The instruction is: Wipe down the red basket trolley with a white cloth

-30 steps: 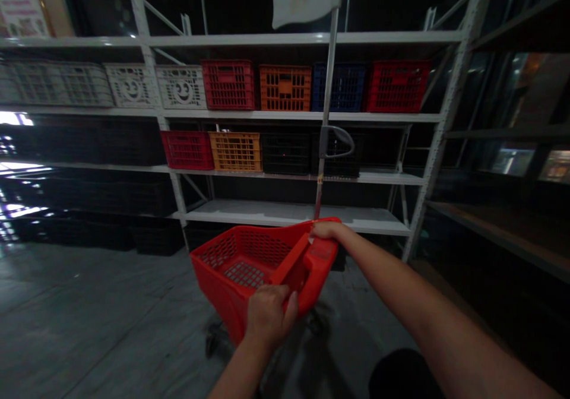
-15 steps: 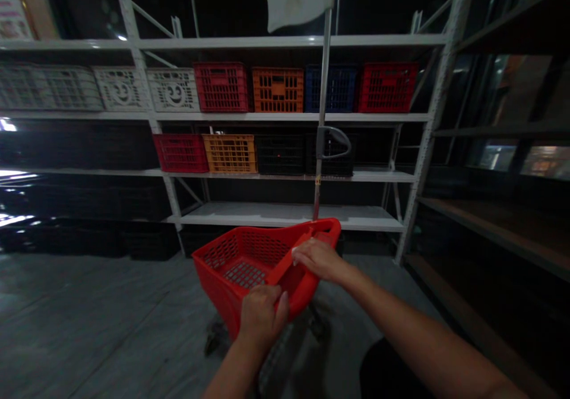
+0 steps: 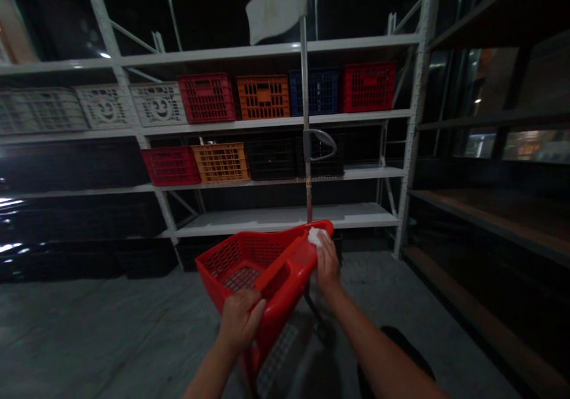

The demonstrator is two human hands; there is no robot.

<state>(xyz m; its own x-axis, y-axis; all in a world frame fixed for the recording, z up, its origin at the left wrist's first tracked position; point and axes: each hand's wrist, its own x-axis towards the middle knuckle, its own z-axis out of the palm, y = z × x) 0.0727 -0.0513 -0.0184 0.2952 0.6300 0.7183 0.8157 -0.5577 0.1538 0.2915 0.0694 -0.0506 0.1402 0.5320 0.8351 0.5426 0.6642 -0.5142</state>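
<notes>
My left hand (image 3: 238,322) grips the near rim of a red plastic shopping basket (image 3: 236,256), which has mesh walls and stands tilted on a wheeled base. My right hand (image 3: 328,263) is at the basket's far corner, pressing a small white cloth (image 3: 316,237) against the red rim. The fingers hide most of the cloth. A red basket handle (image 3: 285,262) lies folded across the basket between my hands. The wheels are mostly hidden beneath it.
White metal shelving (image 3: 276,117) holds several red, orange, blue, black and white crates. A metal pole (image 3: 305,102) with a white sign rises behind the basket. Dark stacks line the left wall, dark wooden shelves (image 3: 485,209) stand right, and the floor is grey.
My right hand has moved from the folded handle to the far corner, carrying the white cloth. The basket has tilted slightly, and the shelves have shifted left in view.
</notes>
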